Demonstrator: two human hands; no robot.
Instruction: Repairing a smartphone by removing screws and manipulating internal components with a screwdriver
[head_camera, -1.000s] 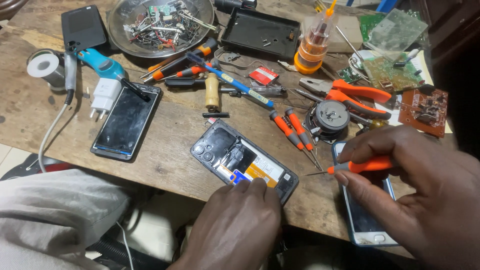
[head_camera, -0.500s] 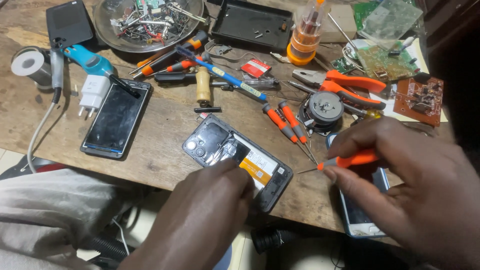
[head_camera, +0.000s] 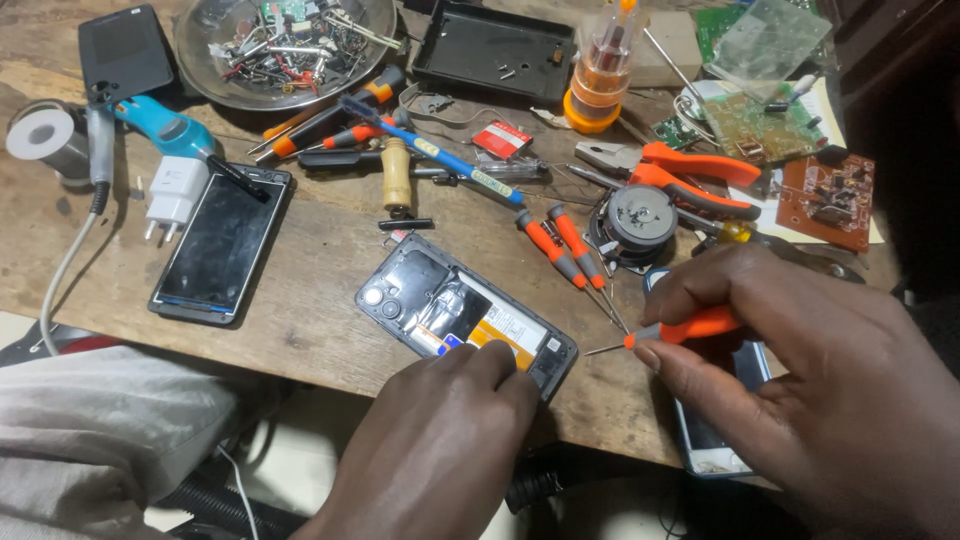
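Two hands: left hand (head_camera: 440, 450) presses one opened phone (head_camera: 465, 315); right hand (head_camera: 800, 370) pinches one orange screwdriver (head_camera: 680, 328).

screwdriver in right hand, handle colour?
Orange handle on the screwdriver, thin metal tip, held in the right hand. Head view shows it best.

A cluttered wooden bench (head_camera: 320, 300) carries a round metal dish (head_camera: 285, 50) of small parts, a black tray (head_camera: 495, 50), orange pliers (head_camera: 700, 175), a small round speaker (head_camera: 640, 215), two loose orange screwdrivers (head_camera: 555, 240), a white charger plug (head_camera: 175, 195), a dark phone (head_camera: 220, 245) lying face up, green and brown circuit boards (head_camera: 760, 125) at far right
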